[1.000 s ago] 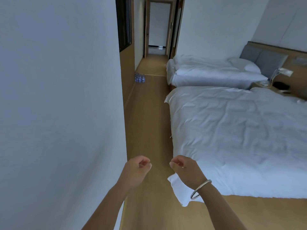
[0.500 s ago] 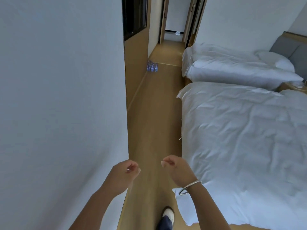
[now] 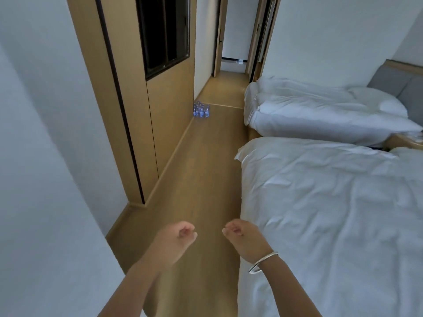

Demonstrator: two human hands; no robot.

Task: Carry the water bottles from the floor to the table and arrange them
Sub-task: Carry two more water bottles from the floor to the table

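The person has walked further down the aisle past the white wall's corner, so the water bottles (image 3: 201, 110) on the floor now stand nearer ahead, the wood panel (image 3: 128, 88) shows fully, and the stepping foot has gone from sight.
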